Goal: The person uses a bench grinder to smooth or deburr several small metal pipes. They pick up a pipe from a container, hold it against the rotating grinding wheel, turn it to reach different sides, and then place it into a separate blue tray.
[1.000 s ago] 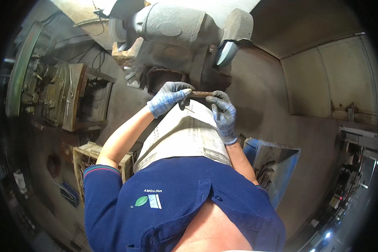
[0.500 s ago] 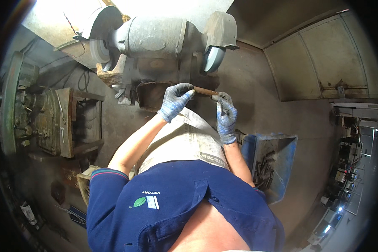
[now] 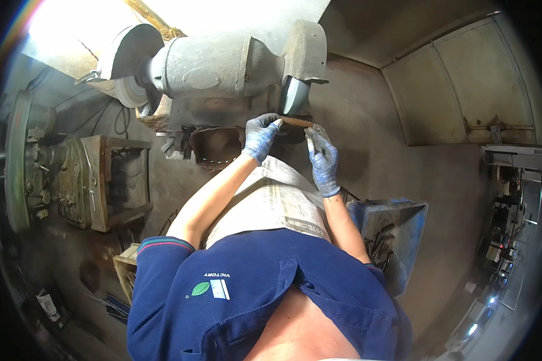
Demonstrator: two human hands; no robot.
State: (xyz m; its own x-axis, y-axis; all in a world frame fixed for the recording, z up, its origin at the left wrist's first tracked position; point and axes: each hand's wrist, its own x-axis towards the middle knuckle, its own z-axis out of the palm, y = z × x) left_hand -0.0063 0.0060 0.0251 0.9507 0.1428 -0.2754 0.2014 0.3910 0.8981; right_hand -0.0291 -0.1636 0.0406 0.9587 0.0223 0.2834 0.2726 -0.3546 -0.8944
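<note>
Both my hands wear blue-grey gloves. My left hand (image 3: 260, 135) grips the left end of a short rusty-brown bar (image 3: 296, 122), and my right hand (image 3: 322, 157) pinches its right end. The bar lies level just below the right grinding wheel (image 3: 295, 95) of a grey bench grinder (image 3: 217, 63). Whether the bar touches the wheel I cannot tell. The grinder's left wheel (image 3: 126, 90) sits at the far left end. A pale sack-cloth apron (image 3: 271, 201) covers my lap below the hands.
A blue metal bin (image 3: 397, 231) holding metal pieces stands at my right. A rusty machine with a wooden frame (image 3: 84, 180) stands at the left. A crate (image 3: 126, 271) sits low at the left. The brown concrete floor (image 3: 391, 156) lies ahead right.
The view has tilted so the grinder sits lower and larger in the picture. Both hands have carried the bar up to just under the right wheel, and keep their grip on it.
</note>
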